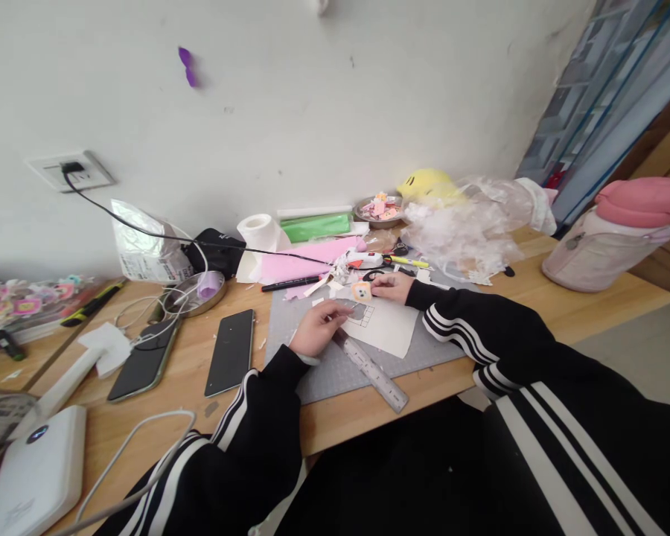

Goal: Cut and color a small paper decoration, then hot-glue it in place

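My right hand point(391, 287) pinches the edge of a small pale orange cutout point(362, 291) with a little face-like print. My left hand point(319, 327) is closed, thumb against fingers, over the left side of a white paper sheet point(396, 331); whatever it grips is too small to make out. Black lines form a small grid on that sheet, just right of my left fingertips. A metal ruler point(375, 374) slants from below my left hand toward the table's front edge. Paper and ruler lie on a grey cutting mat point(324, 383).
Behind the mat are a glue gun point(365, 260), black marker point(290, 284), pink sheet point(304, 260) and bowl of cutouts point(380, 208). Two phones, one a black phone point(230, 353), a power bank point(39, 469) and cables lie left. A pink-lidded bottle point(603, 242) stands right.
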The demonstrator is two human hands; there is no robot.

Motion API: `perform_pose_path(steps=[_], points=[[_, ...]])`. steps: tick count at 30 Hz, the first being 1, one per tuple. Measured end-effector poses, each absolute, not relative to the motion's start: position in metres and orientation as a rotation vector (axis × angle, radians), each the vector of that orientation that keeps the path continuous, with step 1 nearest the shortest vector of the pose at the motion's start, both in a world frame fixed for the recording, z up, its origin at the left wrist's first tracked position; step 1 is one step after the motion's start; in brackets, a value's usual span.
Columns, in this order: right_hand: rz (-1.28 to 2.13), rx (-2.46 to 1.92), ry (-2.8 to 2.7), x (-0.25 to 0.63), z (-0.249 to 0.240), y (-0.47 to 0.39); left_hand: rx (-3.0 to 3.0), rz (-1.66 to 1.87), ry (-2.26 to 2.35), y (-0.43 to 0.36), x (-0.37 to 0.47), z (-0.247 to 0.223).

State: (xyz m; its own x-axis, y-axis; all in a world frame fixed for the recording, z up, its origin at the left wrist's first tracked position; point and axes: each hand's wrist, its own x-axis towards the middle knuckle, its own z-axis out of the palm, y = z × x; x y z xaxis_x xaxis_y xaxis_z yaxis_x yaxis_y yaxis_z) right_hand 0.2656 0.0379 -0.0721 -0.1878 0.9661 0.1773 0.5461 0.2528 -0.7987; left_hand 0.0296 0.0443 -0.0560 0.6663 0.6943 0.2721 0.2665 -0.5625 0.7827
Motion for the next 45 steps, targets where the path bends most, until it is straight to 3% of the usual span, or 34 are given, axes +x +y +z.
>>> perform_pose_path(steps=[13,23,32,45], points=[[0.923,-1.471,-1.669,0.267,-0.074,0.043,2.009,0.843,0.852,0.047,0.029,-0.059],[0.57,-1.369,-1.914,0.263,-0.069,0.031,1.974,0.903,0.894,0.048,0.029,-0.061],[0.175,-1.025,-2.323,0.254,-0.069,0.016,1.868,0.982,0.91,0.049,0.029,-0.058],[0.208,-1.06,-1.982,0.228,-0.066,0.004,1.483,0.951,0.807,0.044,0.039,-0.06]])
